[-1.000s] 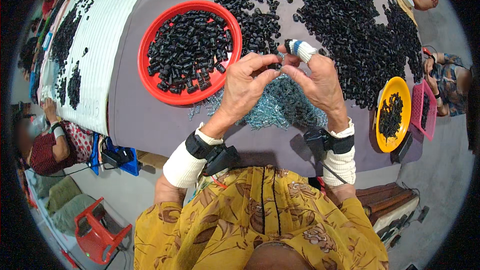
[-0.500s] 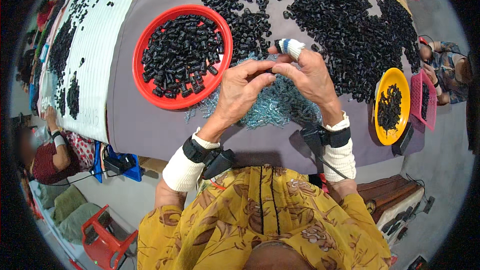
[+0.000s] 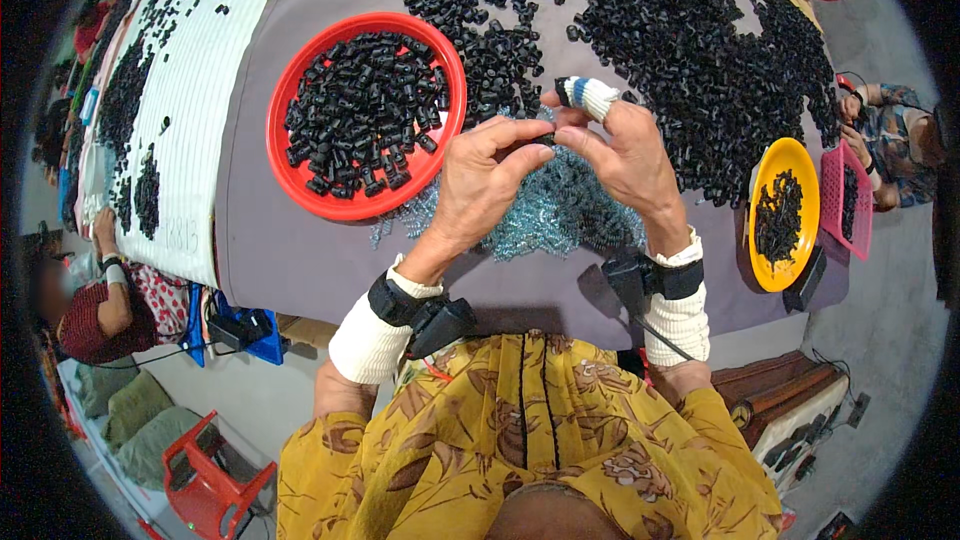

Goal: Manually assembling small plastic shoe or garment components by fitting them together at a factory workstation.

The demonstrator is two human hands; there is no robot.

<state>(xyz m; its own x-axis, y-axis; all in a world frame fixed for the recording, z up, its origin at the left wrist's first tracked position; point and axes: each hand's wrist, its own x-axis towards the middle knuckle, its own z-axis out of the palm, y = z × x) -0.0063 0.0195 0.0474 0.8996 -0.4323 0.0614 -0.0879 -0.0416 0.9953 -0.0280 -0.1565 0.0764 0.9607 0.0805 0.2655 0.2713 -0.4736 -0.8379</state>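
Observation:
Both hands meet in a pinch above a heap of small metal springs [image 3: 545, 210]. My left hand [image 3: 475, 180] holds a small black plastic part [image 3: 544, 139] between thumb and fingertips; little of it shows. My right hand [image 3: 632, 165] is closed at the fingertips against the same spot, and what it pinches is too small and covered to make out. A knitted white finger cover with a blue band [image 3: 592, 97] is on one right finger. Left of the hands, a round red tray [image 3: 285, 165] holds many short black plastic pieces.
Loose black plastic parts [image 3: 690, 70] spread over the grey tablecloth [image 3: 300, 255] beyond my hands. A yellow oval tray [image 3: 758, 250] of thin black pieces and a pink basket [image 3: 862, 240] stand at right. Co-workers sit at left and right. A red chair [image 3: 205, 475] stands lower left.
Both hands stay over the springs with almost the same pinch. The right hand's fingers have shifted very slightly; the trays have not moved.

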